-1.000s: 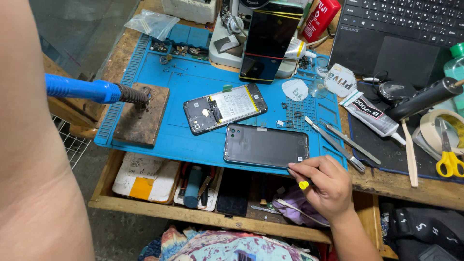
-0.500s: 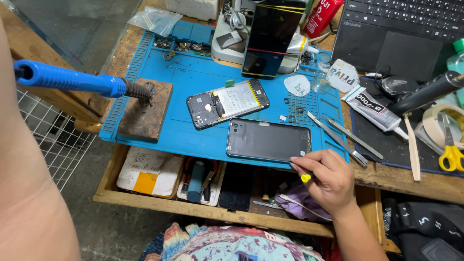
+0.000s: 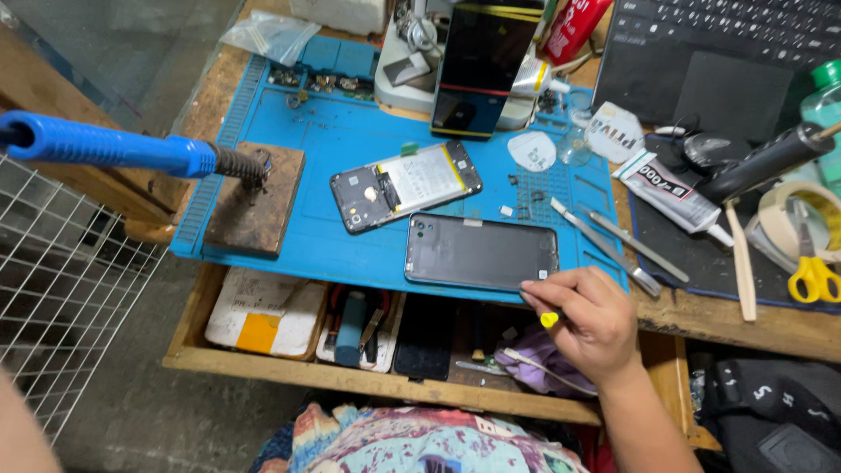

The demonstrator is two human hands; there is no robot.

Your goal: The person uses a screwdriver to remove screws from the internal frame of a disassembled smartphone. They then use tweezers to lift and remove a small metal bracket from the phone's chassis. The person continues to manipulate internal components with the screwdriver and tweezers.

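At the front edge of the blue work mat (image 3: 350,254), near its right corner, the right hand (image 3: 591,320) rests with fingers curled and pinched round a small tool with a yellow tip (image 3: 549,320); the fingertips touch the lower right edge of the grey phone back cover (image 3: 480,251). The cover lies flat, camera cut-out to the left, along the mat's front edge. Just behind it, slightly tilted, lies an opened phone body (image 3: 405,186) with its white battery exposed. Right of the cover, two metal tweezers (image 3: 613,247) lie slanted across the mat's right edge. On the mat's left front corner sits a brown wooden block (image 3: 256,200); the metal end of a blue-handled soldering iron (image 3: 114,151) touches its top. The handle runs off the left edge of the view, so the left hand is not seen. At the mat's back edge a dark phone (image 3: 484,66) stands upright. On the worktop to the right: a glue tube (image 3: 670,191), yellow-handled scissors (image 3: 813,271), a tape roll (image 3: 788,219) and a laptop (image 3: 718,52). Below the front edge, an open tray (image 3: 263,350) holds small tools.
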